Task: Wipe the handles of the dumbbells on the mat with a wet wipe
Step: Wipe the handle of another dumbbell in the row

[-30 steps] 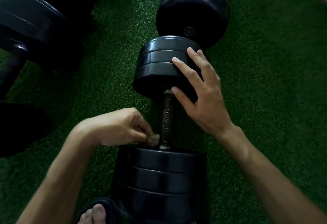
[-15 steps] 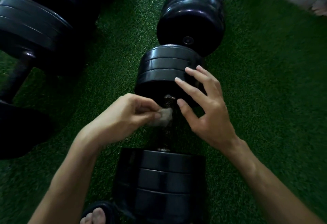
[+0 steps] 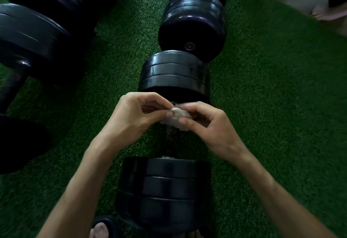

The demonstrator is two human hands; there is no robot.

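Observation:
A black dumbbell point(image 3: 174, 76) lies lengthwise in front of me on the green mat point(image 3: 272, 106). Its knurled metal handle point(image 3: 169, 134) shows between the two stacks of plates. A small crumpled grey-white wet wipe point(image 3: 175, 118) sits over the far end of the handle, close to the far plates. My left hand point(image 3: 131, 115) pinches the wipe from the left with thumb and fingers. My right hand point(image 3: 212, 127) pinches it from the right. The part of the handle under the wipe is hidden.
A second black dumbbell point(image 3: 193, 20) lies just beyond the first. A larger one point(image 3: 37, 36) lies at the left. My sandalled foot point(image 3: 99, 228) shows at the bottom edge. Another person's foot point(image 3: 326, 15) stands on the pale floor at the top right.
My left hand slid the wipe up the handle from the near plates to the far end. My right hand left the far plates and came down to take hold of the wipe too.

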